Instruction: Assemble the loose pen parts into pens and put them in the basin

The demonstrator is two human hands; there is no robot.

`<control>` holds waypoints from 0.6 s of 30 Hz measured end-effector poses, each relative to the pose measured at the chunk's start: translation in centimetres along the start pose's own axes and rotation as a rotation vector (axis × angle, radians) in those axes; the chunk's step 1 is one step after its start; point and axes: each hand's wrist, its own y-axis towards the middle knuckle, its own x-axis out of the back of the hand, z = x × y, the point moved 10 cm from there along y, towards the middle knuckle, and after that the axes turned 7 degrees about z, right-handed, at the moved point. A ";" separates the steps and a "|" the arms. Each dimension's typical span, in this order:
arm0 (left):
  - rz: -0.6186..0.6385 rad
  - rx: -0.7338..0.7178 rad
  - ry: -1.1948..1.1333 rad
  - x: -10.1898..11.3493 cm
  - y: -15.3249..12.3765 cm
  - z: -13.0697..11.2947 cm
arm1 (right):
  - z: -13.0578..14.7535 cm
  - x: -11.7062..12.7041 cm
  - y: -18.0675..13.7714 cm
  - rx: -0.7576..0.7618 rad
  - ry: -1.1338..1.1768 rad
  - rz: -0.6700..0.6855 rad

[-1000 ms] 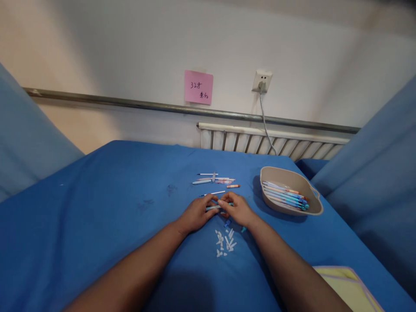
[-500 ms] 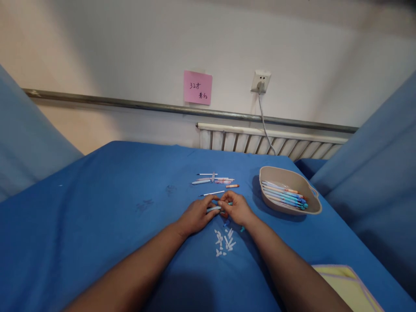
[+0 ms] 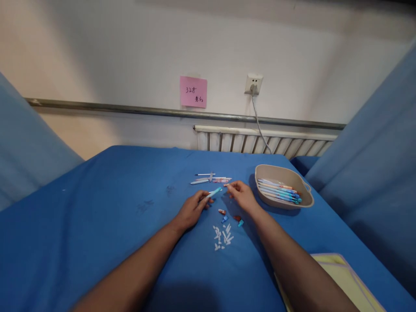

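My left hand (image 3: 191, 210) is closed on a pale blue pen barrel (image 3: 213, 192) with a teal end, tilted up to the right. A thin white piece shows beside the barrel's far end; whether it sits inside I cannot tell. My right hand (image 3: 243, 197) pinches a small orange pen part (image 3: 225, 185) at its fingertips, just right of the barrel. Beyond the hands lie a light blue pen barrel (image 3: 199, 182), a pen refill (image 3: 205, 174) and several pinkish pen pieces (image 3: 222, 180). Nearer me are brown (image 3: 222, 212), blue (image 3: 224, 219) and teal (image 3: 240, 223) pen parts.
Several small white pieces (image 3: 223, 236) lie scattered on the blue cloth (image 3: 107, 225) near me. A beige basket (image 3: 307, 200) with several pens (image 3: 277, 190) stands at the right. A yellow cloth-like item (image 3: 341, 275) lies at the lower right. Wall and radiator (image 3: 234, 142) are behind.
My hands have come apart, and the right has moved up to the orange part. The barrel in my left hand now points upward right. The refill before my hands no longer lies there.
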 end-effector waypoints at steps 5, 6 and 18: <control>-0.078 0.035 -0.109 0.4 -0.4 0.4 | 0.2 -2.1 -1.8 0.006 -0.217 0.159; -0.094 0.039 -0.116 0.4 -0.6 0.5 | 0.3 -2.8 -2.3 0.012 -0.278 0.193; -0.143 0.092 -0.268 -0.4 -3.3 0.7 | 0.1 -2.8 -3.8 0.024 -0.411 0.104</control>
